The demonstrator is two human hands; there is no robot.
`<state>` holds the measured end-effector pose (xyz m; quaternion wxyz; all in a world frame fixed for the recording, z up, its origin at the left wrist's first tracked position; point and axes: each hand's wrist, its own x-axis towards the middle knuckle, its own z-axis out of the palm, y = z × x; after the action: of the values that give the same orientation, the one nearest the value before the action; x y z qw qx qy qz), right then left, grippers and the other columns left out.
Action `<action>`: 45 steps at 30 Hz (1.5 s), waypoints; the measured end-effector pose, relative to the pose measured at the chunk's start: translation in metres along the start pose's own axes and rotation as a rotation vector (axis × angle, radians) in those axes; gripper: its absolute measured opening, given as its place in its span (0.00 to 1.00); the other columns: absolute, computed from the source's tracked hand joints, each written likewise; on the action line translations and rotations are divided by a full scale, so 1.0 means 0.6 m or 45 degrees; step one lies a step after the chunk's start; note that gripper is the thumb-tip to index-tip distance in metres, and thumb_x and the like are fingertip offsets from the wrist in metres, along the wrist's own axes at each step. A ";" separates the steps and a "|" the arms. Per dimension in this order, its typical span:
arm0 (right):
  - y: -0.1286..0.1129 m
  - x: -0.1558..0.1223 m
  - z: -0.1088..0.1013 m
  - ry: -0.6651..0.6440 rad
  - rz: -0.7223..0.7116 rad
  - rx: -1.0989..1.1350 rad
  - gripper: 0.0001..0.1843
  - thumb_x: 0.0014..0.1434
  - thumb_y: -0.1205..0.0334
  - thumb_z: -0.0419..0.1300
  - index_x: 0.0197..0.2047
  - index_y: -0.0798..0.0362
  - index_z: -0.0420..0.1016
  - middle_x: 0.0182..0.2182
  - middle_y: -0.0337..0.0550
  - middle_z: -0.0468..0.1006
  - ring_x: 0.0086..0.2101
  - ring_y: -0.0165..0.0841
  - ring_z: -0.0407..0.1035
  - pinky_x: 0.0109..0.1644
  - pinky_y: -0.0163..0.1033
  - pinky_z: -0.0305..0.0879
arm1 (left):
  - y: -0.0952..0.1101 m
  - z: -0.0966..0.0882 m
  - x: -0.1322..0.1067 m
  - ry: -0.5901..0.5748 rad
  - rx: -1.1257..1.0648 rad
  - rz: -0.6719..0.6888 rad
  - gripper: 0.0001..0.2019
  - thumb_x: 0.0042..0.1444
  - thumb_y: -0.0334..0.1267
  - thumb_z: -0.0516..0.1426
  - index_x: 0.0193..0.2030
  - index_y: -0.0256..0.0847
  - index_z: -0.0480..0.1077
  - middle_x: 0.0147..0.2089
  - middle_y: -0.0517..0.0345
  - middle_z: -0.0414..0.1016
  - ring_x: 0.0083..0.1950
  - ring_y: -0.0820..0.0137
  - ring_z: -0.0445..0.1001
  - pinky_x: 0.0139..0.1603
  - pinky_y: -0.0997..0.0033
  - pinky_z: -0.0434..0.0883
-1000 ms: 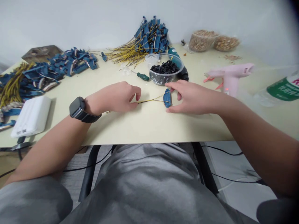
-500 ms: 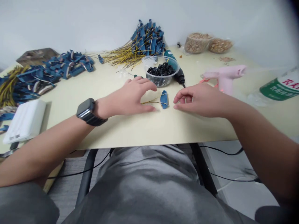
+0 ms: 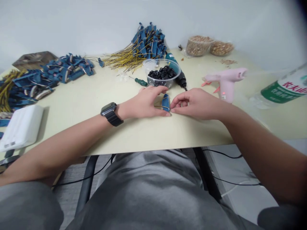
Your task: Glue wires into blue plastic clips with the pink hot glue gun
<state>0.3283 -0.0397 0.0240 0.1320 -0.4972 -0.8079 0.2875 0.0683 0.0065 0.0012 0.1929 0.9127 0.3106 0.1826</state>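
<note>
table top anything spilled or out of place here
One thing: a small scatter of tan crumbs lies loose on the tabletop, just in front of the two clear containers of tan granules. It looks spilled from them, though the pieces are too small to match for certain.

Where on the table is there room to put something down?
Bare cream tabletop lies between the white rectangular box and the left hand. Another patch sits between the pink glue gun and the clear green-labelled bottle. The back is crowded with blue, yellow-wired bundles and the clear plastic tub of black pieces.
</note>
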 end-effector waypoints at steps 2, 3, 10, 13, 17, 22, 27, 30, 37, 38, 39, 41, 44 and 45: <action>0.004 0.001 0.003 0.010 -0.012 0.032 0.05 0.60 0.60 0.71 0.39 0.48 0.90 0.27 0.37 0.80 0.27 0.33 0.70 0.34 0.41 0.59 | -0.002 0.004 0.001 0.009 -0.019 0.009 0.51 0.55 0.76 0.69 0.75 0.41 0.73 0.73 0.37 0.80 0.70 0.41 0.80 0.72 0.40 0.73; 0.006 0.002 0.004 0.014 -0.017 0.048 0.05 0.60 0.61 0.71 0.39 0.48 0.90 0.27 0.37 0.80 0.28 0.33 0.70 0.34 0.41 0.58 | -0.003 0.005 0.001 0.014 -0.031 0.016 0.51 0.55 0.75 0.69 0.75 0.41 0.72 0.73 0.37 0.81 0.70 0.41 0.80 0.72 0.41 0.74; 0.009 -0.003 0.015 0.073 -0.010 0.122 0.07 0.59 0.57 0.74 0.40 0.48 0.89 0.27 0.37 0.79 0.27 0.33 0.67 0.33 0.41 0.57 | -0.019 0.013 0.000 0.064 -0.177 0.052 0.46 0.55 0.71 0.72 0.71 0.41 0.72 0.70 0.37 0.82 0.68 0.46 0.81 0.70 0.46 0.75; 0.006 -0.006 0.018 0.115 -0.019 0.133 0.08 0.59 0.55 0.74 0.40 0.48 0.88 0.27 0.36 0.77 0.27 0.33 0.66 0.33 0.40 0.56 | -0.021 0.012 -0.003 0.097 -0.233 0.114 0.39 0.57 0.69 0.73 0.63 0.44 0.73 0.64 0.43 0.83 0.64 0.52 0.82 0.65 0.51 0.76; 0.004 -0.008 0.020 0.147 -0.044 0.117 0.08 0.59 0.54 0.75 0.40 0.48 0.87 0.26 0.36 0.76 0.28 0.32 0.65 0.34 0.40 0.56 | -0.016 0.010 -0.007 0.089 -0.181 0.115 0.32 0.61 0.72 0.69 0.51 0.45 0.74 0.53 0.51 0.85 0.54 0.57 0.81 0.60 0.55 0.74; 0.003 -0.007 0.022 0.190 -0.091 0.107 0.07 0.60 0.56 0.73 0.40 0.48 0.88 0.25 0.35 0.75 0.27 0.31 0.64 0.34 0.40 0.55 | -0.013 0.011 -0.009 0.072 -0.163 0.091 0.30 0.61 0.71 0.69 0.49 0.45 0.78 0.52 0.52 0.87 0.57 0.56 0.81 0.63 0.56 0.72; 0.001 -0.006 0.023 0.171 -0.117 0.106 0.07 0.60 0.57 0.71 0.39 0.49 0.89 0.24 0.35 0.75 0.27 0.31 0.62 0.34 0.40 0.53 | -0.011 0.010 -0.010 0.054 -0.161 0.081 0.26 0.63 0.68 0.69 0.47 0.46 0.79 0.50 0.53 0.87 0.56 0.58 0.82 0.64 0.56 0.73; -0.001 -0.006 0.022 0.173 -0.115 0.116 0.07 0.61 0.58 0.70 0.39 0.49 0.90 0.26 0.36 0.78 0.27 0.31 0.63 0.34 0.40 0.54 | -0.009 0.007 -0.010 0.042 -0.151 0.080 0.26 0.63 0.69 0.69 0.44 0.46 0.79 0.48 0.54 0.87 0.55 0.57 0.82 0.63 0.55 0.74; 0.000 -0.005 0.022 0.153 -0.109 0.098 0.07 0.63 0.59 0.68 0.40 0.50 0.90 0.27 0.36 0.79 0.27 0.30 0.62 0.34 0.41 0.51 | -0.005 0.003 -0.010 0.017 -0.155 0.106 0.26 0.65 0.69 0.67 0.38 0.46 0.76 0.50 0.54 0.88 0.60 0.54 0.83 0.69 0.50 0.72; 0.000 -0.005 0.022 0.152 -0.118 0.099 0.08 0.63 0.59 0.68 0.40 0.50 0.90 0.27 0.36 0.78 0.27 0.30 0.61 0.34 0.41 0.51 | -0.005 0.002 -0.010 0.012 -0.158 0.111 0.25 0.66 0.67 0.67 0.38 0.45 0.76 0.50 0.54 0.88 0.60 0.55 0.84 0.69 0.51 0.72; 0.001 -0.004 0.022 0.151 -0.124 0.100 0.08 0.63 0.59 0.67 0.40 0.50 0.90 0.26 0.36 0.78 0.27 0.30 0.61 0.33 0.41 0.50 | -0.004 0.002 -0.010 0.006 -0.161 0.115 0.25 0.67 0.66 0.67 0.38 0.45 0.76 0.50 0.54 0.88 0.60 0.55 0.84 0.69 0.51 0.72; 0.001 -0.003 0.022 0.141 -0.123 0.100 0.08 0.63 0.59 0.67 0.40 0.50 0.89 0.26 0.35 0.77 0.26 0.30 0.60 0.33 0.41 0.50 | -0.004 0.002 -0.010 -0.001 -0.160 0.117 0.24 0.67 0.65 0.68 0.38 0.45 0.77 0.51 0.55 0.88 0.61 0.55 0.84 0.70 0.52 0.71; -0.001 -0.002 0.019 0.118 -0.106 0.129 0.09 0.62 0.58 0.67 0.39 0.51 0.89 0.26 0.35 0.75 0.26 0.29 0.59 0.33 0.41 0.50 | -0.004 0.002 -0.010 -0.003 -0.154 0.119 0.22 0.67 0.63 0.68 0.37 0.45 0.77 0.53 0.54 0.88 0.62 0.54 0.84 0.69 0.52 0.72; -0.002 -0.002 0.019 0.109 -0.099 0.138 0.09 0.62 0.57 0.68 0.39 0.51 0.89 0.25 0.35 0.75 0.27 0.29 0.59 0.33 0.41 0.50 | -0.004 0.002 -0.010 0.000 -0.151 0.119 0.22 0.67 0.62 0.69 0.37 0.45 0.78 0.53 0.53 0.89 0.62 0.53 0.84 0.69 0.51 0.72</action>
<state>0.3224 -0.0447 0.0157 0.2044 -0.4694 -0.8034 0.3039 0.0631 0.0042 -0.0024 0.2381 0.9131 0.2563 0.2093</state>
